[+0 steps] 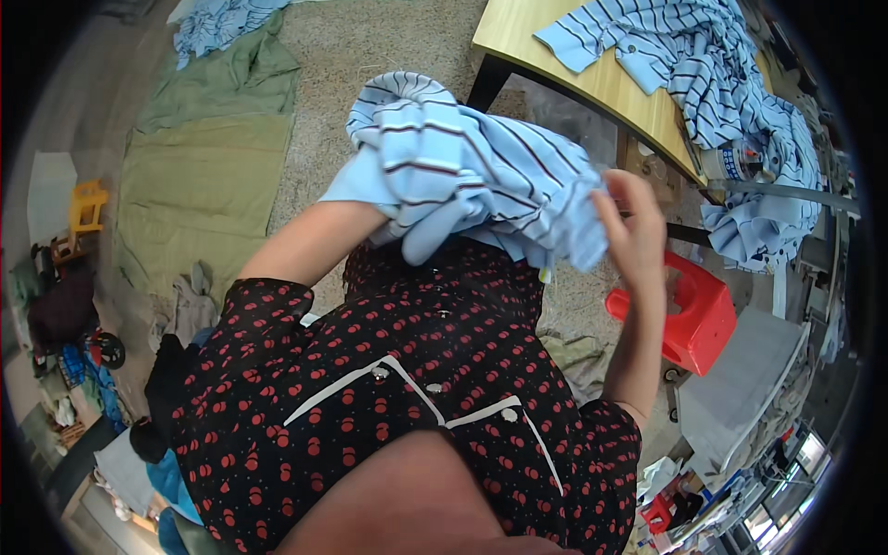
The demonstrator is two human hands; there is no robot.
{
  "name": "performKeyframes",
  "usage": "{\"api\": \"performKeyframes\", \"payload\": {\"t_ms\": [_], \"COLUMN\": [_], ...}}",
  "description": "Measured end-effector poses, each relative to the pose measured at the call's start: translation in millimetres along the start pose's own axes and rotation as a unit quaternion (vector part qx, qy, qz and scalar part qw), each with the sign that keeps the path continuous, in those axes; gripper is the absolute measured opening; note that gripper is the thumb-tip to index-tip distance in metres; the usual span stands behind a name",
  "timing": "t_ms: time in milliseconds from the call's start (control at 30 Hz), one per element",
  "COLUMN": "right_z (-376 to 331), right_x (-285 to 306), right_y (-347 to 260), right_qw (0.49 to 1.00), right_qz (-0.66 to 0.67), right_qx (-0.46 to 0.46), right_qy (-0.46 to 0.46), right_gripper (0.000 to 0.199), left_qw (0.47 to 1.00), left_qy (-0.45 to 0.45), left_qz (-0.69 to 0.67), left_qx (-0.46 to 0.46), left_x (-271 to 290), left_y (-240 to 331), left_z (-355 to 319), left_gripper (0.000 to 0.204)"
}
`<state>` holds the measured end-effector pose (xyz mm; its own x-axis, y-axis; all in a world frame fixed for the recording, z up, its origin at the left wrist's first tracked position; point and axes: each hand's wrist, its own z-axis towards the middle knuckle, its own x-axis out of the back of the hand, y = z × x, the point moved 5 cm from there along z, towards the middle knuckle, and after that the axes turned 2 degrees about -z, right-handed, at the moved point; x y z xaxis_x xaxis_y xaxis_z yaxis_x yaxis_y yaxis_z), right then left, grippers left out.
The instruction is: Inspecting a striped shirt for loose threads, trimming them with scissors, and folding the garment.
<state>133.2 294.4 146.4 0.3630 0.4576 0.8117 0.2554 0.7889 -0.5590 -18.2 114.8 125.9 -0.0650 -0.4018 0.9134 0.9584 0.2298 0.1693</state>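
Observation:
A light-blue garment with dark stripes (444, 166) is bunched up in front of my body, off the floor. My left forearm goes into it from the left; the cloth covers that hand, so its fingers are hidden. At the garment's right end, my right hand (636, 222) has its fingers bent against the edge of the cloth and seems to pinch it. A rounded flap of plain blue cloth hangs from the lower side of the bundle.
A wooden-topped table (513, 37) at the upper right bears a heap of similar striped garments (712, 65), some hanging over its edge. A red plastic stool (708, 319) stands right of my right forearm. Green cloth (199, 185) lies on the floor at left, near a yellow stool (88, 205).

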Motion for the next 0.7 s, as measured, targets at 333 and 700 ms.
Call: {"api": "performKeyframes", "payload": {"t_ms": [333, 700], "right_z": [-22.5, 8.9], "right_x": [-89.7, -92.0], "right_y": [-101.7, -17.1], "right_qw": [0.984, 0.983], "right_qz": [0.0, 0.041], "right_qx": [0.18, 0.176], "right_qy": [0.005, -0.019], "right_gripper": [0.063, 0.042], "left_qw": [0.961, 0.329], "left_qy": [-0.226, -0.072], "left_qz": [-0.091, -0.915], "left_qx": [0.133, 0.224], "left_x": [-89.3, -138.3], "left_y": [0.7, -3.0], "left_z": [26.0, 1.2], "left_gripper": [0.017, 0.027]}}
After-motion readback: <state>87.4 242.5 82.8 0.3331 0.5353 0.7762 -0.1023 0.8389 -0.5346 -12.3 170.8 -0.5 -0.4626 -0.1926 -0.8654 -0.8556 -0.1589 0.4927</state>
